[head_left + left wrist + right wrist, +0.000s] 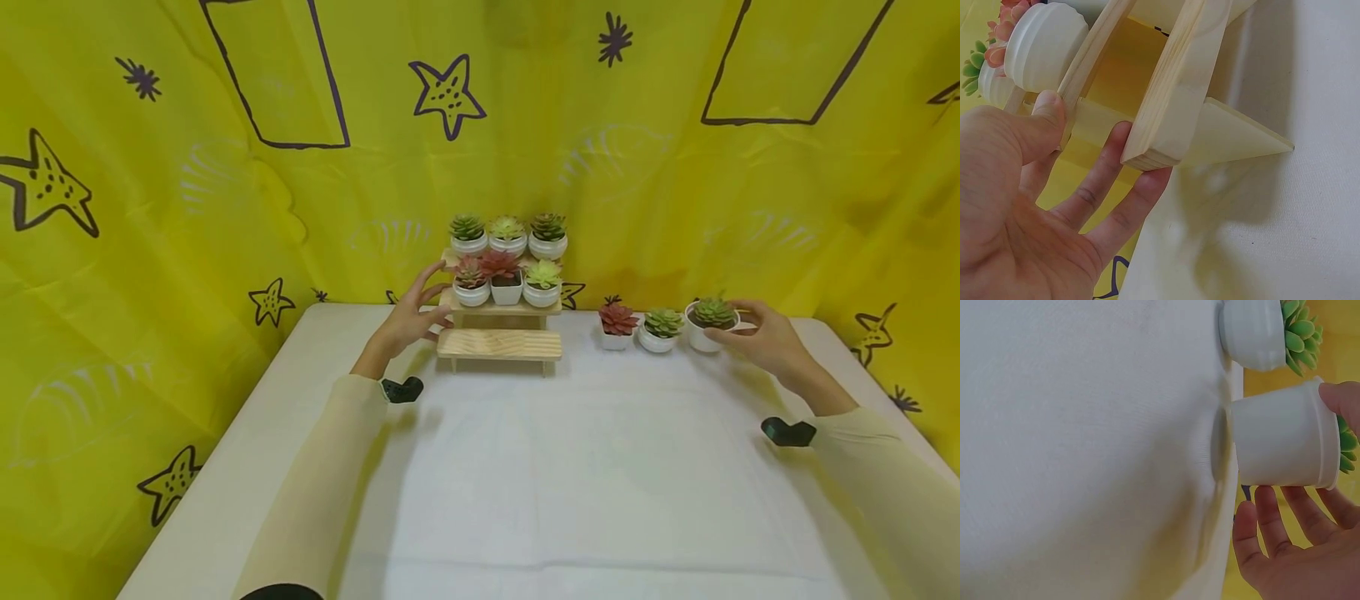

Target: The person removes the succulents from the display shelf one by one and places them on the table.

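Note:
A three-step wooden plant stand (498,343) stands at the back of the table. My left hand (411,321) holds its left side; in the left wrist view the thumb (1050,112) lies against the middle step's edge and fingertips touch the end of the lowest step (1169,106). My right hand (768,337) grips a white flowerpot (1282,437) with a green succulent (713,312), thumb at the rim and fingers along the opposite side. The pot's base is close over the white cloth. Left of it are a round white pot with a green succulent (662,323) and a square pot with a red succulent (618,318).
Three potted succulents (507,227) line the stand's top step. On the middle step are two reddish succulents (500,265) and a light green one (543,273). A yellow patterned curtain (525,167) hangs close behind the white-covered table (585,475).

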`<state>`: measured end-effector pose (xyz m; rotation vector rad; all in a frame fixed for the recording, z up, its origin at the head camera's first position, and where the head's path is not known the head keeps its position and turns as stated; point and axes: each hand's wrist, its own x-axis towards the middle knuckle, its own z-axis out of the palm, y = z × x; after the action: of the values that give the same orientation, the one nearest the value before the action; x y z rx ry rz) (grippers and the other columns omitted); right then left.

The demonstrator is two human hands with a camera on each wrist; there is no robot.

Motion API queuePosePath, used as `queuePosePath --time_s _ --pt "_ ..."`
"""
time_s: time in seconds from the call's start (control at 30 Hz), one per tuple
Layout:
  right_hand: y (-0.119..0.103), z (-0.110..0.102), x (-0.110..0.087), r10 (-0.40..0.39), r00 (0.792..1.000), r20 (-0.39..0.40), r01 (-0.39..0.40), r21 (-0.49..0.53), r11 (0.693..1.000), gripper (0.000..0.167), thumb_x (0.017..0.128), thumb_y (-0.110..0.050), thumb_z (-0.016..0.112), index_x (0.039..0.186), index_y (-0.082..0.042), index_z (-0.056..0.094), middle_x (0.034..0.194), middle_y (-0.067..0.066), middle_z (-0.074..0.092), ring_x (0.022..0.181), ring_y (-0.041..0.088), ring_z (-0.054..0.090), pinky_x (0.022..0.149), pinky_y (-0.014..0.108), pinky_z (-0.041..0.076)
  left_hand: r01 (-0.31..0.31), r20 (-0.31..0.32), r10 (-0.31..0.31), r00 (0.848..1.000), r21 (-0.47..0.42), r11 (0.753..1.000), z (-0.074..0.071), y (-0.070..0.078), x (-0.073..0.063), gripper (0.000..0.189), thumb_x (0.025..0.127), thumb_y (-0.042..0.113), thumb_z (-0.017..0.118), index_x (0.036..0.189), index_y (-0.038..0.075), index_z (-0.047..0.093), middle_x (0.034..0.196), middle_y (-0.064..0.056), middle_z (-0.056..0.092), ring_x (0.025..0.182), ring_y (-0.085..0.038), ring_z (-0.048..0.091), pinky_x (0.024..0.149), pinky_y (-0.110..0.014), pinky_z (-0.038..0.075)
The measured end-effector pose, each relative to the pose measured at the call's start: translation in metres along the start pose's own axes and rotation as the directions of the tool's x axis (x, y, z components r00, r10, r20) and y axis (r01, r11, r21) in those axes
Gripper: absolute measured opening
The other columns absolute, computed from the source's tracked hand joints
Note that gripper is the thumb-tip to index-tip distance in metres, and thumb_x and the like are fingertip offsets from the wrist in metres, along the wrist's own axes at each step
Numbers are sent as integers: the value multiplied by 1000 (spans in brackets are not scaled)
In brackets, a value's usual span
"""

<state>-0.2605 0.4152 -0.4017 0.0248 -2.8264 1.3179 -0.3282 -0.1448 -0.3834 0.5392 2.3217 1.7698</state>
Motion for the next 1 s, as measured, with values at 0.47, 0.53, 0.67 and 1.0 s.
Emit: queuePosePath --time_s 0.47,0.53,0.67,1.0 --pt "9 -2 0 67 996 61 -68 1 998 101 98 -49 68 162 3 11 158 42 17 129 52 49 71 15 52 -7 0 7 1000 -7 1000 -2 1 1 75 106 11 57 162 46 19 165 -11 33 111 -52 65 74 -49 60" --pt "11 -3 -1 78 994 75 -79 7 997 103 98 -49 68 162 4 9 158 44 15 115 40 65 73 19 56 -4 0 4 1000 -9 1000 -2 1 1 75 106 11 57 161 46 20 165 -10 33 111 -52 65 75 -50 60" --pt "14 -4 -2 84 992 89 -86 17 996 105 97 -50 69 163 3 7 159 43 12 96 15 72 76 23 58 2 0 -2 1000 -11 1000 -2 -1 2 76 106 11 58 161 48 20 165 -10 33 111 -52 64 76 -50 60" --pt "18 -5 -3 75 993 96 -77 23 997 105 97 -50 68 163 3 6 162 39 12 100 13 70 78 24 58 5 -2 -5 1000 -15 1000 -1 0 0 75 106 12 58 161 47 19 165 -8 33 106 -45 68 75 -49 59"
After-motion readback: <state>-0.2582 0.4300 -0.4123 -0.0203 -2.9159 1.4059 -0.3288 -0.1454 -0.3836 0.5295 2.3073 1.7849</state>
